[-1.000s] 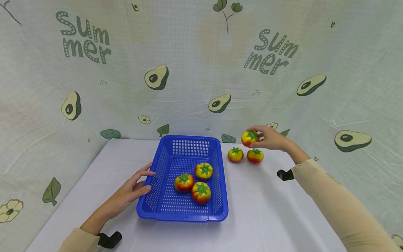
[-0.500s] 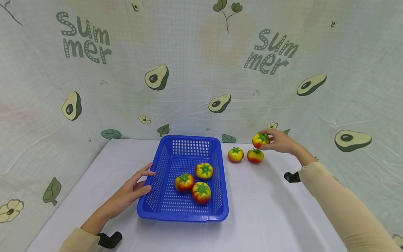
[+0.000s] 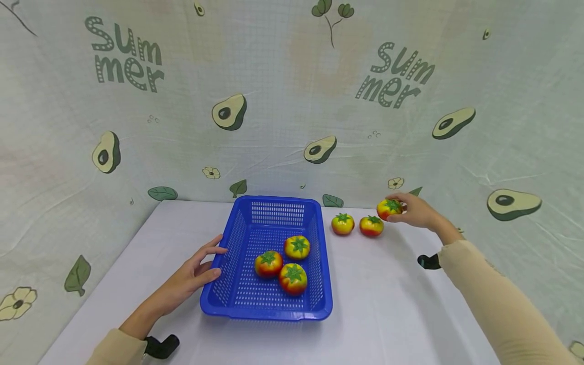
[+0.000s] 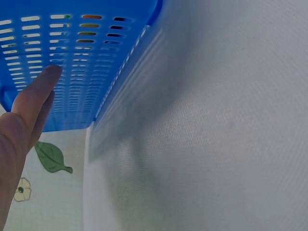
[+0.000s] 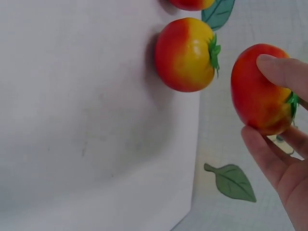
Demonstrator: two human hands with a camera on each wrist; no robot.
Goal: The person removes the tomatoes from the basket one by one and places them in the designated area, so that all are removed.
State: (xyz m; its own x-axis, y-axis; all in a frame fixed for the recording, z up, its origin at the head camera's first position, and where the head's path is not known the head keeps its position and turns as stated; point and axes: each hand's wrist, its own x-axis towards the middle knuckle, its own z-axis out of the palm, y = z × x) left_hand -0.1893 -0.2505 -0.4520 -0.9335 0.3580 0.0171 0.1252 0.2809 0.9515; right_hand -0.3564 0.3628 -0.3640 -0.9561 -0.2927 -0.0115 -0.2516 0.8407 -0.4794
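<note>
A blue perforated plastic basket (image 3: 266,313) sits on the table with three red-and-yellow tomatoes inside, one of them the front tomato (image 3: 293,279). My left hand (image 3: 187,278) rests against the basket's left side with relaxed fingers; in the left wrist view a finger (image 4: 36,98) lies along the slotted wall. Off to the right, my right hand (image 3: 417,211) holds a tomato (image 5: 257,89) between thumb and fingers, raised above the table. Just left of it, the nearer loose tomato (image 3: 371,226) and another tomato (image 3: 342,224) stand on the table, green leaves upward.
A white cloth covers the table (image 3: 365,309). Behind and at both sides hangs a pale curtain (image 3: 274,61) printed with avocados, leaves and lettering. The basket's right rim (image 3: 323,253) stands close to the left loose tomato.
My right hand has carried its tomato rightward and slightly down, from above the two loose tomatoes to beside them. The left hand and the basket have stayed put.
</note>
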